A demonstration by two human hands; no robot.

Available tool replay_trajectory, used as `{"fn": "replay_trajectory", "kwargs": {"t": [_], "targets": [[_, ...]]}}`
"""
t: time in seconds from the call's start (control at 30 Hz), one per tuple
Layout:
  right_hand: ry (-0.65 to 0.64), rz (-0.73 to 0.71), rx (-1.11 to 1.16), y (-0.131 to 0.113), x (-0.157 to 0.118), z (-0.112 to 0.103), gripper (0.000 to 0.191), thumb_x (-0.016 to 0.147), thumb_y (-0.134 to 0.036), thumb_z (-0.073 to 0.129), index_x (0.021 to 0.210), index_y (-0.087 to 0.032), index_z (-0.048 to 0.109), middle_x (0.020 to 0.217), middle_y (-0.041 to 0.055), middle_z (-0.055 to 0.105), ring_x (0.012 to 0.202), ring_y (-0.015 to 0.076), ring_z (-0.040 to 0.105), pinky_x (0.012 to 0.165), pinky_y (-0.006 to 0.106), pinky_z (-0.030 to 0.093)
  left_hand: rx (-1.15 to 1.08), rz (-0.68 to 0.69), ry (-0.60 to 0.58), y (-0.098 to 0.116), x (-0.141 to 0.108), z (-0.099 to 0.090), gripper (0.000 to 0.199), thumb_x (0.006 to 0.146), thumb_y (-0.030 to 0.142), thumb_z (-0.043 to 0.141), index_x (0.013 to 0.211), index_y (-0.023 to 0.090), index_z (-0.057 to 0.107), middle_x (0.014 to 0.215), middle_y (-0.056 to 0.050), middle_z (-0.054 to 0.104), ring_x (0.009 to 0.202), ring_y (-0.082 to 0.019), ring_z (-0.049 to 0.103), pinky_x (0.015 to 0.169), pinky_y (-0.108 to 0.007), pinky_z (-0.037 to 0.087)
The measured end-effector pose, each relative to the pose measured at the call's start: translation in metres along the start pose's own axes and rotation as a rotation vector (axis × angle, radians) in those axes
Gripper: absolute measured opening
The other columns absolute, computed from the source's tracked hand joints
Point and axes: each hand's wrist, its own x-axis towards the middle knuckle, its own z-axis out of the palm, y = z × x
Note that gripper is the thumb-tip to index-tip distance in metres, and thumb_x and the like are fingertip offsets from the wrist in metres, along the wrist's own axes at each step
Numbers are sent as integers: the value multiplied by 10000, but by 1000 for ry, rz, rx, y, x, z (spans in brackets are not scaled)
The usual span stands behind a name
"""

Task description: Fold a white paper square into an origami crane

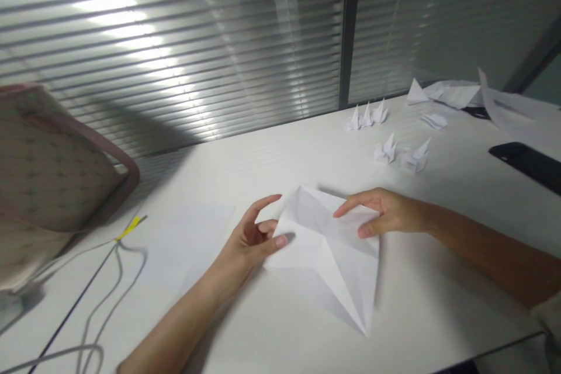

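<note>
A white sheet of paper (307, 245), creased with fold lines that meet near its middle, is held a little above the white table. My left hand (254, 239) pinches its left edge, thumb on top and the index finger raised off the paper. At the upper right edge, my right hand (383, 210) grips the sheet with the thumb on top and the index finger lying over its face. One corner of the paper points down toward the near side of the table.
Several folded paper cranes (385, 149) stand toward the back right. Beyond them lie loose papers (456, 93); a black phone (530, 163) is at the right. A flat sheet (188, 234), grey cables (118, 280) and a bag (52, 169) occupy the left. Blinds (175, 41) rise behind the table.
</note>
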Motion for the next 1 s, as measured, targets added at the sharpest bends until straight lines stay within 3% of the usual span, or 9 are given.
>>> {"fn": "replay_trajectory", "kwargs": {"t": [0.1, 0.27, 0.37, 0.47, 0.53, 0.7, 0.8, 0.9, 1.0], "targets": [[56, -75, -171, 1, 3, 10, 380, 776, -336, 709, 1139, -242, 651, 1218, 70, 617, 1146, 231, 567, 966, 380, 452, 2, 6, 44, -4, -2, 10, 672, 722, 198, 760, 1312, 276, 447, 742, 34, 707, 701, -166, 684, 651, -286, 543], [551, -318, -693, -8, 3, 31, 252, 840, -320, 638, 1076, -244, 685, 1298, 92, 567, 1218, 251, 488, 1030, 457, 378, 66, 7, 210, -3, -7, 23, 323, 683, 200, 791, 986, 203, 679, 769, -2, 730, 709, -144, 668, 664, -237, 525], [552, -418, -868, -17, 1, 44, 305, 803, -349, 684, 1084, -231, 675, 1236, 72, 629, 1190, 252, 517, 1063, 484, 318, 113, 2, 290, -4, -10, 32, 190, 678, 221, 793, 849, 199, 713, 649, 21, 687, 581, -102, 605, 555, -187, 471], [534, -430, -849, -19, 2, 53, 208, 817, -308, 676, 1013, -239, 685, 1091, 24, 706, 1109, 219, 582, 1064, 467, 312, 181, 41, 343, -8, -10, 40, 129, 663, 236, 799, 765, 205, 728, 508, 56, 567, 457, -61, 461, 449, -167, 362], [513, -448, -784, -16, 4, 55, 109, 831, -247, 658, 935, -249, 692, 981, -7, 736, 1033, 191, 623, 1035, 439, 347, 205, 70, 357, -12, -9, 44, 108, 660, 242, 799, 740, 213, 733, 567, 33, 591, 502, -79, 473, 468, -185, 365], [454, -492, -603, -14, 8, 54, 115, 853, -151, 605, 890, -233, 678, 867, -18, 741, 856, 142, 667, 927, 370, 432, 441, 297, 488, -16, -5, 43, 70, 639, 252, 812, 654, 233, 747, 868, -28, 581, 863, -163, 528, 753, -246, 427], [444, -467, -586, -20, 4, 55, 195, 857, -184, 607, 1046, -218, 639, 994, 24, 715, 955, 158, 634, 912, 344, 450, 419, 328, 522, -14, -4, 39, 69, 686, 248, 786, 675, 218, 725, 942, -31, 622, 937, -168, 542, 848, -257, 399], [607, -424, -714, -24, -2, 57, 394, 785, -300, 699, 1144, -200, 572, 1182, 96, 608, 1152, 238, 514, 994, 409, 385, 199, 253, 540, -13, -3, 35, 96, 742, 259, 757, 745, 192, 689, 735, -3, 654, 680, -111, 551, 620, -205, 415], [860, -284, -597, -21, -4, 60, 493, 710, -381, 753, 1107, -208, 518, 1147, 106, 549, 1099, 261, 504, 967, 446, 385, 87, 292, 629, -13, -3, 34, 160, 740, 304, 765, 762, 199, 646, 699, 32, 643, 623, -84, 527, 566, -176, 400]]}}
